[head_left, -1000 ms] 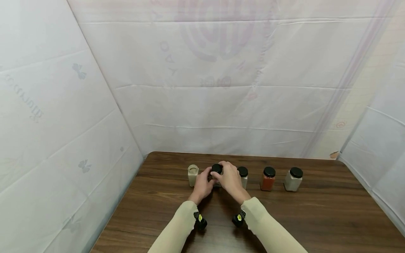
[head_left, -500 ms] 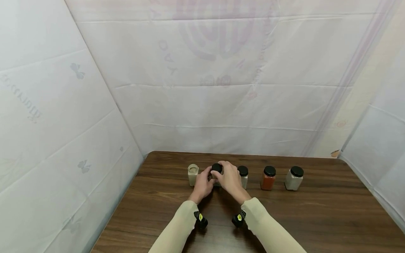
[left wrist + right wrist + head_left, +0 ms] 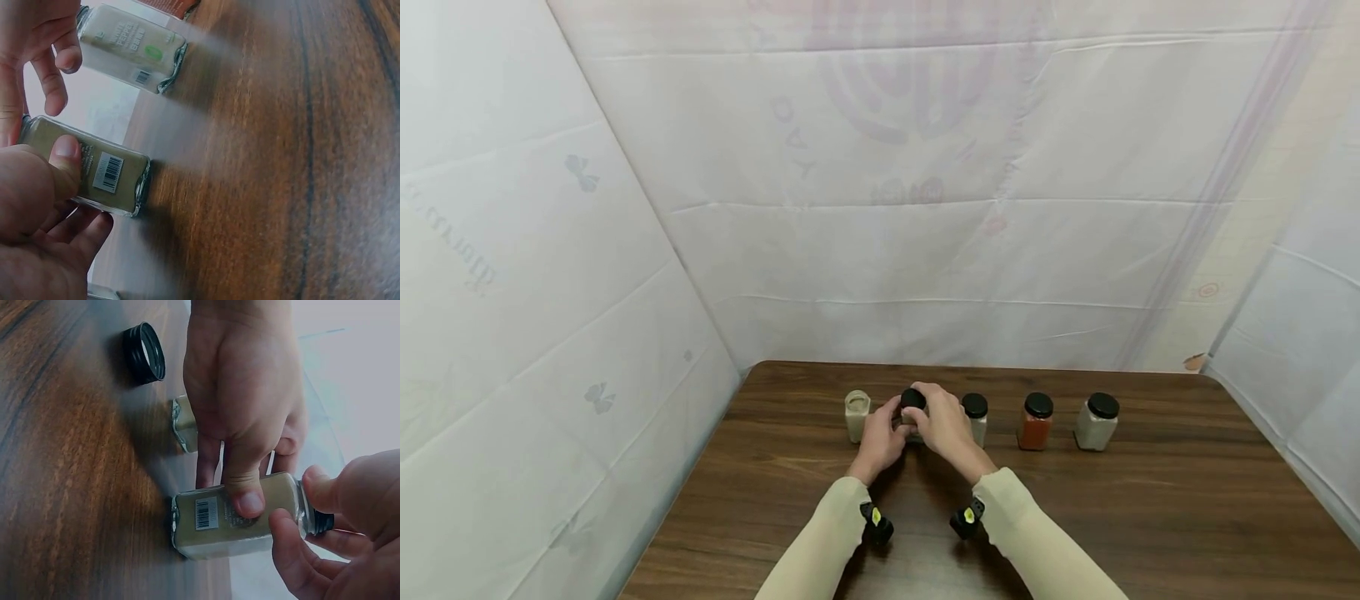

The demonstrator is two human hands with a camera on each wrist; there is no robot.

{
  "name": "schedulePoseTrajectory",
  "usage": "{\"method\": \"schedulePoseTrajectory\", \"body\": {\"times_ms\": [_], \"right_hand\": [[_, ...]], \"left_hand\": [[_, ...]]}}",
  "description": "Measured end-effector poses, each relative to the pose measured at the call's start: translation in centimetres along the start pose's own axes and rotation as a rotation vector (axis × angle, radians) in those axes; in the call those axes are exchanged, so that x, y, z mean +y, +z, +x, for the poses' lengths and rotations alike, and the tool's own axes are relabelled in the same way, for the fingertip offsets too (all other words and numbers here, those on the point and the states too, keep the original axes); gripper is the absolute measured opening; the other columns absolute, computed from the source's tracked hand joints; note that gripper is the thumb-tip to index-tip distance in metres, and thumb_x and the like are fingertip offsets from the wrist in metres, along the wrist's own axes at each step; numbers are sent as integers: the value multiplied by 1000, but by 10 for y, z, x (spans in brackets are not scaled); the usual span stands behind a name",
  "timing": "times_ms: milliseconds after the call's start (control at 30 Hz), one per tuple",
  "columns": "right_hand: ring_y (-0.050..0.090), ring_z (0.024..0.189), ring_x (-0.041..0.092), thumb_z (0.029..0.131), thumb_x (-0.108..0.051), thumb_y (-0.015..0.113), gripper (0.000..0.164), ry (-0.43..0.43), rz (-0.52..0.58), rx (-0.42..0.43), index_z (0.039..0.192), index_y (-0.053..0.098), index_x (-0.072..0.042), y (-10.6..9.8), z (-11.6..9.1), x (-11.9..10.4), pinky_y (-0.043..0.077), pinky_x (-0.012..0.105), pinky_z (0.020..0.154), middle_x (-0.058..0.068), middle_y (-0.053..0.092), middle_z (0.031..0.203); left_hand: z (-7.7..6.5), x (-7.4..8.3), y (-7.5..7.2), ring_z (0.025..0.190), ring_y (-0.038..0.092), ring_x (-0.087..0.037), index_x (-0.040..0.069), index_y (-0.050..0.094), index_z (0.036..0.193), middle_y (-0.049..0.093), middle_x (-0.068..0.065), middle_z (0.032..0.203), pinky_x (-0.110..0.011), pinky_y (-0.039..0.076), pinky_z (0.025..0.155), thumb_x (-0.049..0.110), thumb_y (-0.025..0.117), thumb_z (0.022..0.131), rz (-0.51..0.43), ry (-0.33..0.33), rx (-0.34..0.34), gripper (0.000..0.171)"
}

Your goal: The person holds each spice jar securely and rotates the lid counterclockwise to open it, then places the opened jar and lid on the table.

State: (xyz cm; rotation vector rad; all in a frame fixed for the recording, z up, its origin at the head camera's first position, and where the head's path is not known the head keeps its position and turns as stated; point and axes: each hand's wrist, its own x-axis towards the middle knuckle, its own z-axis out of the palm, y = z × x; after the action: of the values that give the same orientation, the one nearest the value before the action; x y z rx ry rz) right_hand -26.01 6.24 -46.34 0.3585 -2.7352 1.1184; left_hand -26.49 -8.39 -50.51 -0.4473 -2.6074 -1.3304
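Tabletop [image 3: 1150, 517] bears five jars [image 3: 234, 534], two hands [image 3: 880, 437] [image 3: 946, 423] gripping one.

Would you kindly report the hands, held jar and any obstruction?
Left hand grips the jar. Right hand grips its black lid. Nothing visibly in the way.

As the head camera saw it, this was a small improvised booth, set around a wood-grain table [image 3: 1187, 500] at 6 o'clock. A white printed sheet [image 3: 850, 258], with fold creases and faint lettering, closed it at 12 o'clock. A similar left sheet [image 3: 542, 275] hung at 9 o'clock, a right sheet [image 3: 1315, 350] at 3 o'clock.
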Motion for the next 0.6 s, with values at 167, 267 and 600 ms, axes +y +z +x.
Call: {"method": "schedulePoseTrajectory", "body": {"times_ms": [167, 267, 600], "right_hand": [[65, 111, 33, 98, -31, 73, 53, -10, -43, 17, 146, 58, -14, 2, -2, 1, 55, 46, 77, 12, 57, 143], [65, 85, 24, 95, -33, 76, 59, -10, -38, 56, 147, 57, -13, 2, -3, 0, 53, 38, 64, 14, 57, 138], [66, 89, 23, 88, -30, 84, 46, -33, 16, 191, 125, 70, -7, 2, -6, -3, 57, 43, 75, 9, 64, 116]], "left_hand": [[0, 0, 1, 114, 69, -30, 1, 60, 135, 71, -18, 123, -44, 56, 94, 4, 70, 96, 8, 11, 7, 41], [0, -1, 1, 110, 70, -28, 0, 61, 134, 72, -17, 120, -44, 57, 91, 4, 71, 95, 23, 21, 10, 41], [-1, 0, 0, 112, 69, -29, 1, 61, 134, 71, -19, 123, -43, 57, 92, 6, 72, 95, -1, 14, 3, 41]]}}
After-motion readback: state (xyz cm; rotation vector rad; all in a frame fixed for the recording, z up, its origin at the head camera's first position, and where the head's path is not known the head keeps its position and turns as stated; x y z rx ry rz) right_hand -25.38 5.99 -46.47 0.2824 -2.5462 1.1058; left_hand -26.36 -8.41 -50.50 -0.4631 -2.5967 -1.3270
